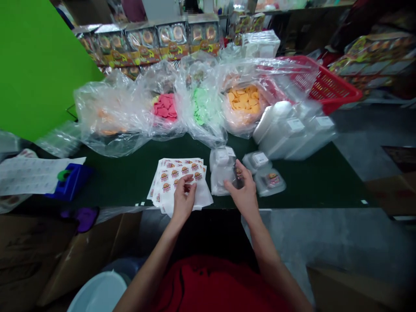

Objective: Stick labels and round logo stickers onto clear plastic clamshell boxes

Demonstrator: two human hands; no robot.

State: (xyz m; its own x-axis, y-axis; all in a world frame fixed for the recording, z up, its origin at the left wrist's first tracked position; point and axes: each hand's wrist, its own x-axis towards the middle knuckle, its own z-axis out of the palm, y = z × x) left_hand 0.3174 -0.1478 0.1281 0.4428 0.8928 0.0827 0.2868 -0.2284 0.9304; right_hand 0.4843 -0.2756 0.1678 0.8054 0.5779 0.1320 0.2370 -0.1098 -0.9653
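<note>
My left hand [185, 197] hovers at the loose stack of white sticker sheets [169, 190] printed with small burger pictures. Its fingers are loosely curled, thumb and forefinger apart, and no item shows between them. Just right of the sheets lies a clear plastic clamshell box [221, 180] with a white label at its far end. My right hand [245, 190] grips the right side of that box, thumb on top; a burger sticker shows dimly beside its fingers. Another clear clamshell box [271, 182], with a burger sticker on its near half, sits right of this hand.
Stacked clear boxes [294, 134] stand at the right, before a red basket [334, 84]. Plastic bags of pink pieces [165, 107], green pieces [200, 106] and orange pieces [243, 99] line the back. A blue tape dispenser [69, 184] is at the left, partly under a printed sheet [29, 175].
</note>
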